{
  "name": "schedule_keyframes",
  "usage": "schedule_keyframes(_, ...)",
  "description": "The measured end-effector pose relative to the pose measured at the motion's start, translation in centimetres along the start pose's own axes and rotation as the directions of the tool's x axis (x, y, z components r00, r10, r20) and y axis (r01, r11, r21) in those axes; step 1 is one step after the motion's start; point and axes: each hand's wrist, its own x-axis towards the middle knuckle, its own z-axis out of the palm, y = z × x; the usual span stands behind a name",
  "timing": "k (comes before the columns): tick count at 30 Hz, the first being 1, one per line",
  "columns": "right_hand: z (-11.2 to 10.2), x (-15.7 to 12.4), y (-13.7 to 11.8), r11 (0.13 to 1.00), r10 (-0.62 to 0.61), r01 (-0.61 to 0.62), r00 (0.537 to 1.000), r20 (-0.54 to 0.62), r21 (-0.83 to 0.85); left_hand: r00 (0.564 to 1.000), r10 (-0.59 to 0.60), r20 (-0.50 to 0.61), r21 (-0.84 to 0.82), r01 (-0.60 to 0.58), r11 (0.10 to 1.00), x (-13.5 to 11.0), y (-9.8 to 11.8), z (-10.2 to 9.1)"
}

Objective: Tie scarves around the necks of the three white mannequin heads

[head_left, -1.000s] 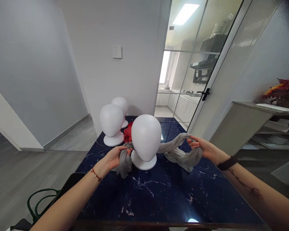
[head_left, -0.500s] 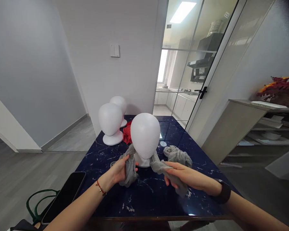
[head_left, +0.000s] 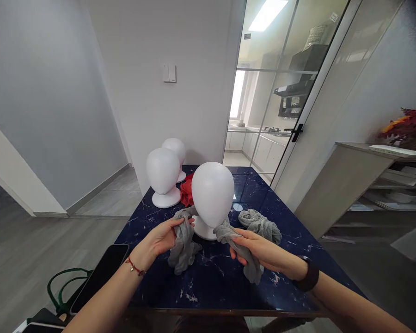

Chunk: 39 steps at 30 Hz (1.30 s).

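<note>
One mannequin head (head_left: 212,192), seemingly hiding some red cloth (head_left: 186,190), separates left hand (head_left: 164,237) and right hand (head_left: 258,249) gripping grey fabric (head_left: 185,247).

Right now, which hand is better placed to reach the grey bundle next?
Probably the right hand: nearer the grey bundle, though gripping grey fabric. The left hand, also occupied, is across the front white head.

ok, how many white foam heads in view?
3: the front head just beyond the left hand and right hand; the middle head farther back, to the left; the rear head behind that one, partly hidden by it. Any fully hidden wouldn't show.
</note>
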Motion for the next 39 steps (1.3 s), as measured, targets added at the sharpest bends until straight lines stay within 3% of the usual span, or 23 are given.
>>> schedule_keyframes(2, 0.3, 0.0, 0.1, 0.999, 0.019, -0.02, 1.0, 0.02, 0.036, 0.999, 0.014, -0.037, 0.013, -0.013, 1.0, 0.4, -1.6, 0.2)
schedule_keyframes(4, 0.8, 0.0, 0.1, 0.996, 0.05, -0.054, 0.997, 0.054, 0.073, 0.998, -0.049, -0.05, 0.022, 0.05, 0.998, 0.5, -3.0, 0.3)
schedule_keyframes(7, 1.5, 0.0, 0.2, 0.989, 0.103, -0.111, 0.991, 0.087, 0.096, 0.981, -0.192, 0.019, -0.016, 0.193, 0.981, 0.6, -4.2, 0.2)
schedule_keyframes(9, 1.7, 0.1, 0.3, 0.989, 0.104, -0.111, 0.992, 0.073, 0.098, 0.977, -0.208, 0.041, -0.025, 0.209, 0.978, 0.8, -4.2, -0.2)
schedule_keyframes(11, 1.4, 0.3, 0.3, 0.987, 0.08, -0.08, 0.997, 0.008, 0.138, 0.985, -0.175, -0.001, -0.014, 0.175, 0.984, 1.1, -3.4, -0.7)
schedule_keyframes(14, -0.5, 0.6, -0.4, 0.954, 0.019, 0.037, 0.983, -0.184, 0.299, 0.988, -0.142, -0.052, -0.009, 0.142, 0.99, 1.8, -1.0, -1.1)
schedule_keyframes(17, -3.7, 0.2, -1.6, 0.893, -0.027, 0.171, 0.944, -0.328, 0.416, 0.99, -0.142, 0.018, -0.019, 0.142, 0.99, 2.2, 2.1, -1.1)
schedule_keyframes(20, -6.8, -0.9, -2.5, 0.863, -0.045, 0.227, 0.924, -0.379, 0.451, 0.987, -0.135, 0.09, -0.04, 0.139, 0.99, 2.1, 4.7, -0.4)
schedule_keyframes(24, -9.1, -2.7, -2.3, 0.818, -0.051, 0.301, 0.887, -0.459, 0.49, 0.988, -0.101, 0.12, -0.091, 0.112, 0.989, 1.2, 6.2, 0.9)
schedule_keyframes(27, -9.3, -3.7, -1.5, 0.79, 0.004, 0.288, 0.88, -0.474, 0.542, 0.988, -0.099, 0.117, -0.129, 0.114, 0.985, 0.6, 5.2, 1.4)
schedule_keyframes(31, -8.1, -4.6, -0.2, 0.757, 0.082, 0.234, 0.892, -0.445, 0.609, 0.977, -0.194, 0.082, -0.12, 0.203, 0.972, 0.8, 1.4, 0.9)
schedule_keyframes(33, -7.2, -4.9, 0.3, 0.74, 0.113, 0.245, 0.873, -0.474, 0.627, 0.965, -0.242, 0.101, -0.116, 0.253, 0.96, 1.5, -0.7, 0.5)
schedule_keyframes(35, -6.7, -5.2, 0.5, 0.722, 0.121, 0.305, 0.828, -0.548, 0.62, 0.96, -0.257, 0.108, -0.133, 0.27, 0.954, 2.2, -2.1, 0.0)
schedule_keyframes(39, -6.7, -5.5, 0.5, 0.709, 0.042, 0.501, 0.672, -0.74, 0.496, 0.966, -0.234, 0.108, -0.157, 0.249, 0.956, 3.8, -2.5, -0.5)
